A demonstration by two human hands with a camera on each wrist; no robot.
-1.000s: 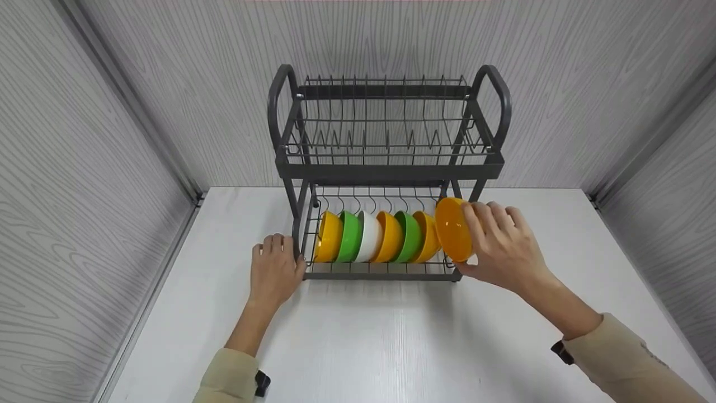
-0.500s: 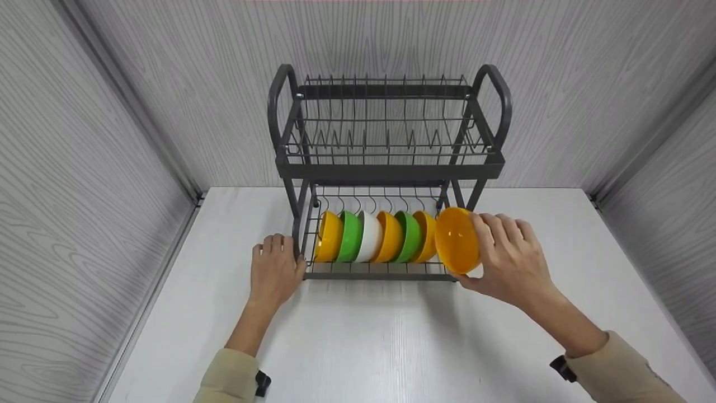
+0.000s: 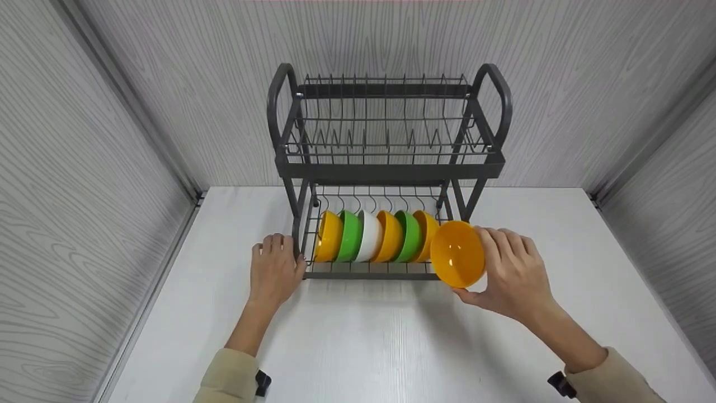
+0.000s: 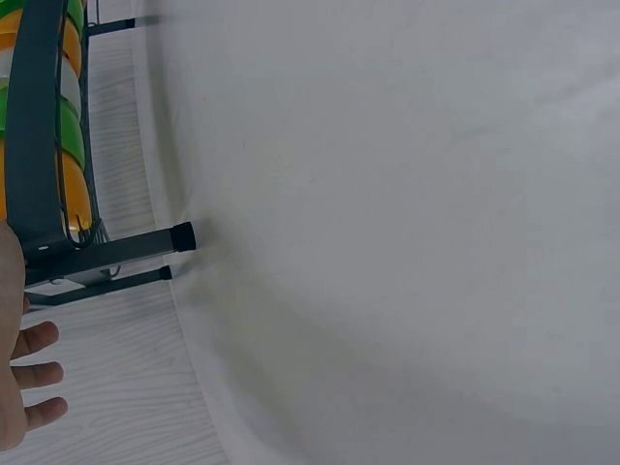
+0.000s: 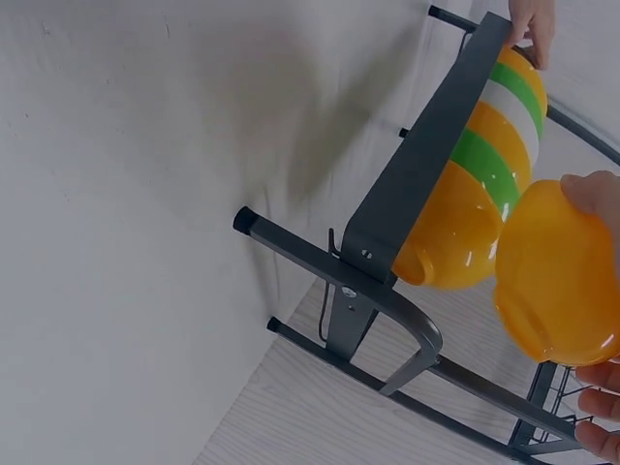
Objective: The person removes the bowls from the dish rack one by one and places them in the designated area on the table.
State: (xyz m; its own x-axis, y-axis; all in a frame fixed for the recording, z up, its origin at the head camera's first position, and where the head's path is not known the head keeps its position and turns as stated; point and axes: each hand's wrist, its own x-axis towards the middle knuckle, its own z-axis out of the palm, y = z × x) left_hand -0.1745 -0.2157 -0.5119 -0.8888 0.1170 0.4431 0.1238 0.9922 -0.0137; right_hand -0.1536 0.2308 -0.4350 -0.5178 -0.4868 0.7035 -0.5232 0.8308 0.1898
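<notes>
The hands are well apart, one at each end of the rack (image 3: 391,171). The right hand (image 3: 512,274) pinches the held bowl (image 3: 457,254), thumb below and fingers along its outer side, at the rack's right front corner. The left hand (image 3: 274,271) touches the rack's left front corner. Over the last second the held bowl has come forward from the right end of the rack's lower tier, its opening turning toward the head camera; the left hand and the six bowls (image 3: 369,240) lined up on that tier stay put. The held bowl is thus judged to be out of the row, its handling unfinished. Whether it touches the row's last bowl cannot be told, since it overlaps the row in view. The left hand's grip is uncertain: three fingertips stand free of the rack, but the contact is partly hidden. The left wrist view crops that hand and the row; the right wrist view crops the right hand.
</notes>
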